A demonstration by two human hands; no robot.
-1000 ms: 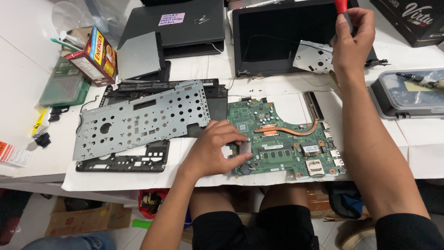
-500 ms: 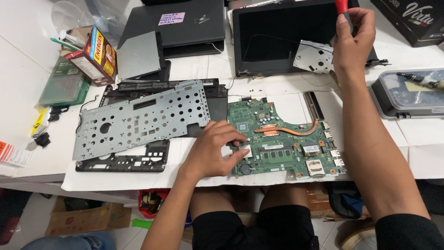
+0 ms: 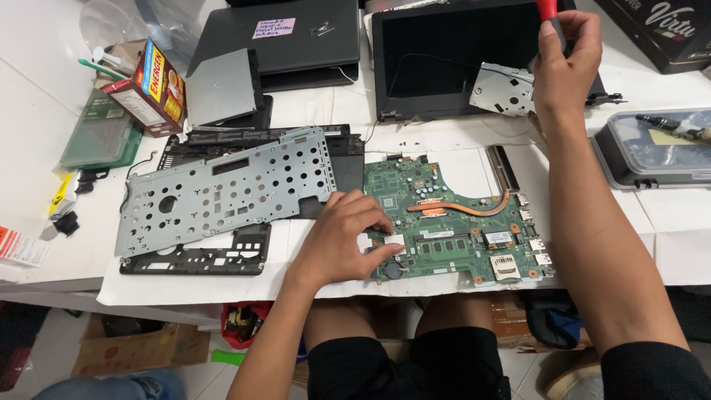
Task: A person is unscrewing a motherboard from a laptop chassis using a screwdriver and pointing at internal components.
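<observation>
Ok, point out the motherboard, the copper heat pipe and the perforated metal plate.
motherboard (image 3: 474, 248): head view, green surface near the memory slot.
copper heat pipe (image 3: 474, 209): head view, middle of its curved run.
perforated metal plate (image 3: 244, 189): head view, centre of the grey sheet.

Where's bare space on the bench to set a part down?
Bare white paper lies right of the green circuit board, below the clear plastic tray. Another patch sits between board and laptop screen. The left side, around the perforated metal plate, is crowded.
</observation>
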